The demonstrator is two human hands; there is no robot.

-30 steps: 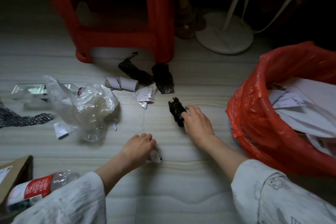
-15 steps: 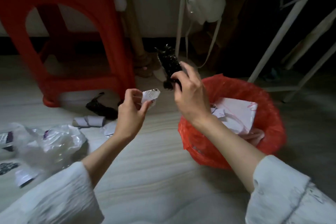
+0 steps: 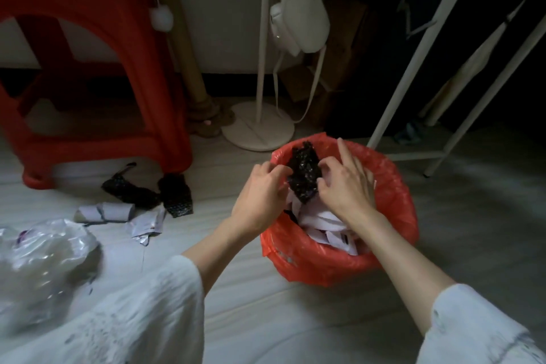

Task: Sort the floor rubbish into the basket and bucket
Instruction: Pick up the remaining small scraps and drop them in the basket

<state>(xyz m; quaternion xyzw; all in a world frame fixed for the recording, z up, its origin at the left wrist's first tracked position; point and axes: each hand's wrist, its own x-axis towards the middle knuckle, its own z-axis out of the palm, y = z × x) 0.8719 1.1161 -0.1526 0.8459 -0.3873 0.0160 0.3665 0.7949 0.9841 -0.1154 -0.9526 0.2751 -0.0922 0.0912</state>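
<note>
Black crinkly wrapper (image 3: 305, 173) pinched from both sides, left hand (image 3: 260, 192) and right hand (image 3: 345, 186) gripping its edges, long axis upright directly over the red-lined basket (image 3: 393, 216) of paper scraps, so releasing looks like a straight drop.

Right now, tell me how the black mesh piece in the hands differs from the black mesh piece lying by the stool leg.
The held black mesh piece is lifted over the red-lined basket, pinched between the left hand and right hand; the floor black mesh piece lies untouched on the floor at the red stool leg. The held one looks crumpled, the floor one lies flatter. Both are dark, glossy netted material.
</note>
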